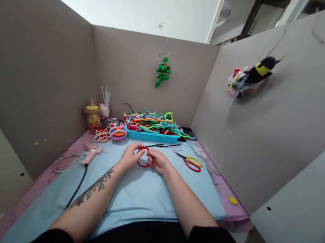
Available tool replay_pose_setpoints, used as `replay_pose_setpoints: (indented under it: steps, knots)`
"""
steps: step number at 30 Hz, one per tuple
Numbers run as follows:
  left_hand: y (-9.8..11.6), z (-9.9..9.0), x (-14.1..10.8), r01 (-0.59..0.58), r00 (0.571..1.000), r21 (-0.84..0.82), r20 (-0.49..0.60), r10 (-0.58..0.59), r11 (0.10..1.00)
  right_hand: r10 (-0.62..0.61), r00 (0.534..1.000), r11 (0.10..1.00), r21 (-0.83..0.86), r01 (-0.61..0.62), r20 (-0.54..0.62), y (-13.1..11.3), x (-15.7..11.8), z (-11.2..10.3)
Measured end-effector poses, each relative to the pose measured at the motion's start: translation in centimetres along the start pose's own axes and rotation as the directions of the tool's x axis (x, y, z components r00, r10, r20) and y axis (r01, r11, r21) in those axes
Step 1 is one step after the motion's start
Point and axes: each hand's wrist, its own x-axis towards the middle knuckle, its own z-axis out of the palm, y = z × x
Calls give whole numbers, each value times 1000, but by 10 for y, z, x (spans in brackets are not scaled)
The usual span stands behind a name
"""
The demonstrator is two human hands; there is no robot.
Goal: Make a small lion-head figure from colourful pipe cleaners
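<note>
A red pipe cleaner [142, 165], bent into a ring, is held between my two hands above the light blue cloth [149, 194]. My left hand [131, 156] pinches the ring's upper left side with thumb and fingers. On the opposite side, my right hand [157, 160] closes its fingertips on the same ring. Just beyond the hands lie black pipe cleaners [163, 145]. Scissors [191, 163] with one yellow and one red handle rest to the right of my right hand. A pink glue gun [93, 152] lies to the left of my left hand.
Behind the hands stands a blue tray [153, 137] heaped with colourful pipe cleaners. Fuzzy cat-faced pieces [118, 131], a metal bowl and a drink cup [92, 115] are at back left. A yellow cap [233, 201] lies at right. Grey partitions [148, 77] enclose the table.
</note>
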Motion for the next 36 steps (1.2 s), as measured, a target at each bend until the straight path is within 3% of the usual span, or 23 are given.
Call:
replay_pose_setpoints:
  steps: [9,15,27,32,36]
  knots:
    - [2,1,-2,6,999,60,36,-8,998,-65,996,980,-192,54,-54,8,5,-2]
    - [5,-1,-2,-33,997,98,76,25,995,-67,994,992,-116,57,-81,10,7,-3]
    - [3,0,-3,-106,993,144,66,97,984,-115,990,987,-126,105,-81,6,5,2]
    - [1,-1,-3,-166,986,150,53,160,975,-177,981,975,-148,164,-76,4,3,4]
    - [-1,0,-4,-146,989,124,33,143,982,-256,961,948,-222,228,-105,1,1,5]
